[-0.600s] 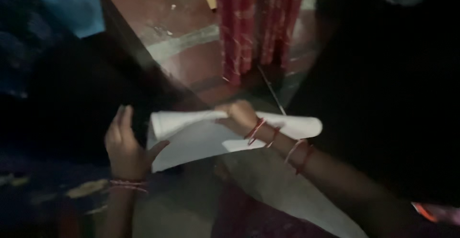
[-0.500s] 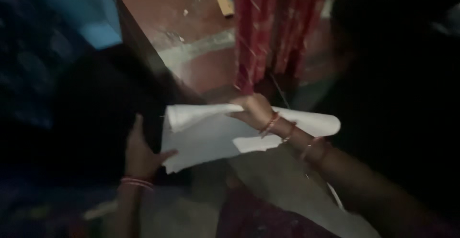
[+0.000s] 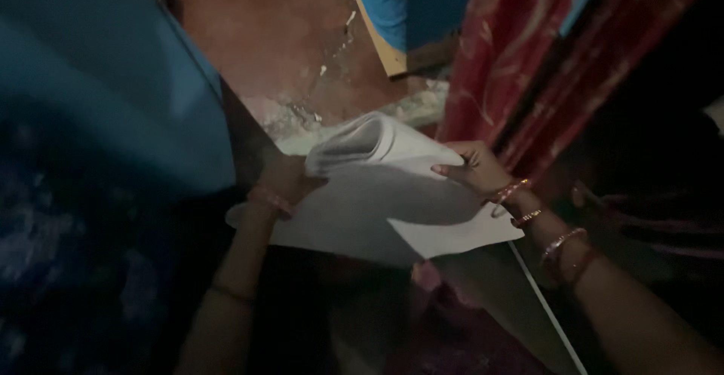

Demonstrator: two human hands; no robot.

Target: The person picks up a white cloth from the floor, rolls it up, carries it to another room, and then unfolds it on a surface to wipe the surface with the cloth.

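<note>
A large sheet of white paper [image 3: 362, 209] is bent over into a loose roll, its curled fold [image 3: 362, 139] at the top. My left hand [image 3: 283, 182] grips the roll's left end from below. My right hand [image 3: 471, 167], with several bangles on its wrist, holds the right side of the fold with fingers pressed on the paper. The lower part of the sheet hangs flat between my forearms.
A blue surface [image 3: 98, 88] fills the left. Red patterned cloth [image 3: 528, 58] hangs at the right. A reddish-brown floor [image 3: 279, 35] lies beyond, with a blue object and a wooden block [image 3: 392, 50] at the top. The lower area is dark.
The view has swung up and closer. My left hand went from an open palm beside the paper to gripping its left end, and the paper is curled further over.
</note>
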